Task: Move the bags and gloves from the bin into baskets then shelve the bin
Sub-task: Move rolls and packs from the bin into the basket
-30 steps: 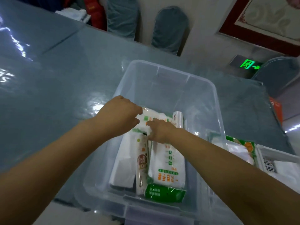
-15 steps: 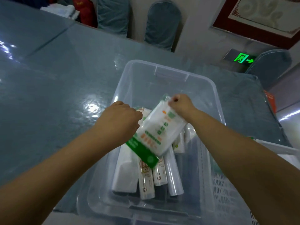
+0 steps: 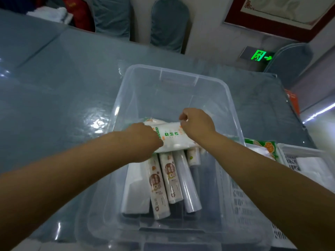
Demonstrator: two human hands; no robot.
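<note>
A clear plastic bin [image 3: 174, 82] stands on the grey table in front of me. Both hands hold a white pack with green print [image 3: 172, 138] crosswise inside the bin. My left hand [image 3: 145, 136] grips its left end, and my right hand [image 3: 197, 125] pinches its right end. Below the pack lie several rolls of bags [image 3: 170, 180], a pale blue roll [image 3: 188, 185] and a flat white pack [image 3: 135, 189] on the bin floor.
A white slatted basket [image 3: 301, 154] stands to the right of the bin, with a green and orange pack [image 3: 262, 147] at its left edge. Covered chairs [image 3: 168, 24] line the table's far side. An orange box [image 3: 291, 102] sits at the far right.
The white pack was lifted at one end by my right hand and turned. It now lies crosswise, held by both hands. The rolls beneath it have come into sight.
</note>
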